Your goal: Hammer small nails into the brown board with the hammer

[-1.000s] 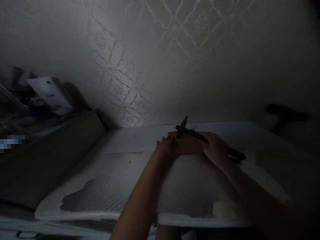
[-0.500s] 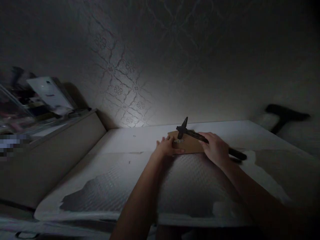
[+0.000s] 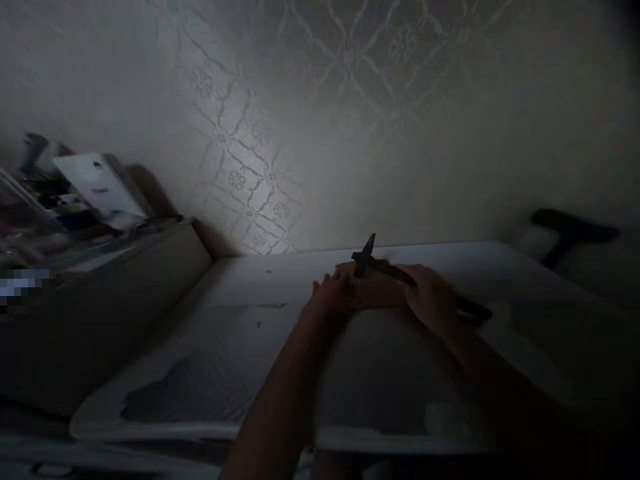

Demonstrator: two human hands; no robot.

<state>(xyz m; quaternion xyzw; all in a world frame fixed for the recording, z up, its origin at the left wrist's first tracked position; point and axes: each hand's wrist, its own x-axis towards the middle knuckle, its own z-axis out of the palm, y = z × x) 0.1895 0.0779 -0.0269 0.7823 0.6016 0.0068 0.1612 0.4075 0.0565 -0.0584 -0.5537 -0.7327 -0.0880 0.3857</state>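
Gripping the hammer (image 3: 364, 259) by its handle in the closed right hand (image 3: 431, 297), holding its head over the brown board (image 3: 383, 292), touching or not being too dark to tell. Resting the left hand (image 3: 333, 295), fingers spreading open, on the board's left end. Working on the white table (image 3: 240, 283), facing the patterned wall (image 3: 310, 147).

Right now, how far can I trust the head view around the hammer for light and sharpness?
Head view: dim overall, brightest on the patterned wall; the hammer is nearly a silhouette, the left hand blurs softly into the brown board, and the right forearm sinks into shadow, so trust outlines only.
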